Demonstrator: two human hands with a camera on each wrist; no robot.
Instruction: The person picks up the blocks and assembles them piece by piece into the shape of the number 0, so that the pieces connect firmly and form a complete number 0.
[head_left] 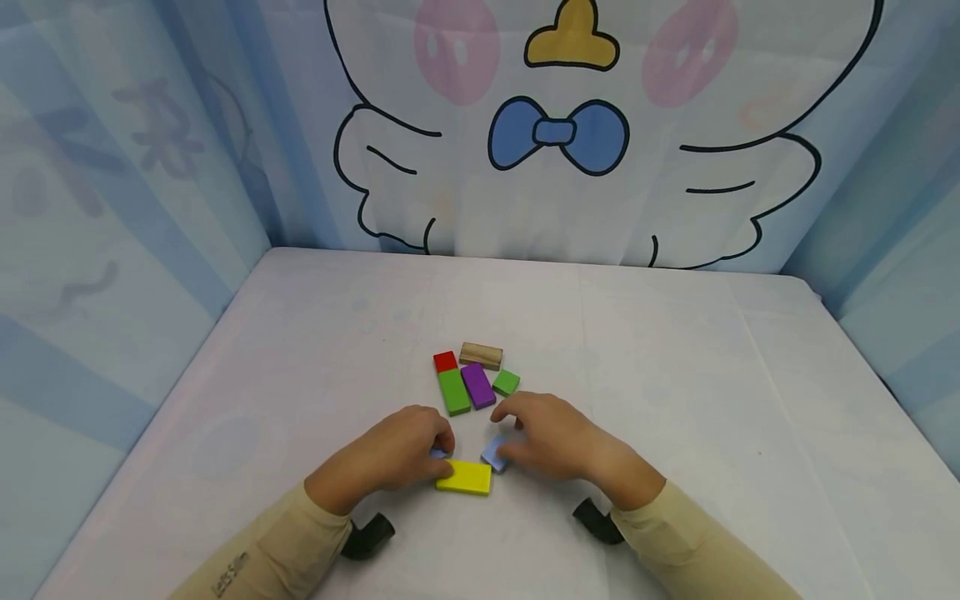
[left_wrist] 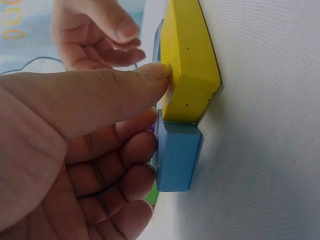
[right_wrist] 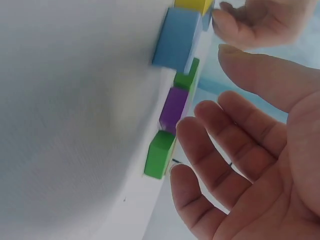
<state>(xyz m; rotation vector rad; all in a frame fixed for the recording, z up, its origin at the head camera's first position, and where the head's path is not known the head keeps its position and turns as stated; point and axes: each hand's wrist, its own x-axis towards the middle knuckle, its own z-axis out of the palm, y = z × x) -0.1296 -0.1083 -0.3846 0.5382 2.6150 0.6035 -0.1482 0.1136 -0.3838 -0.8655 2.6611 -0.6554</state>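
The left hand (head_left: pixel 401 450) bends over the front of the group: its thumb lies on the top edge of the yellow rectangular block (head_left: pixel 467 478), while its curled fingers are at the left light-blue block (left_wrist: pixel 177 157); I cannot tell whether they pinch or merely touch. That blue block meets the yellow one at its far left part.

Beyond, the red block (head_left: pixel 445 361) sits end to end with the long green block (head_left: pixel 454 392). The yellow block lies flat, well in from the left and right edges of the cloth-covered table (head_left: pixel 675 333). It looks like painted wood: probably light, stiff and hard to harm, though the smooth paint may slip. Its long sides seem the best hold; the near one is unobstructed.

The purple block (head_left: pixel 478 385) and the plain wooden block (head_left: pixel 481 356) stand further toward the table's far edge. The right light-blue block (head_left: pixel 492 455) is angled by the yellow block's far right corner, and its blunt ends should suit a fingertip pinch. The small green block (head_left: pixel 507 382) limits reach behind it.

The right hand (head_left: pixel 555 437) is fairly wide, fingers loosely bent, holding nothing. Toward the right edge there is ample room for sliding.
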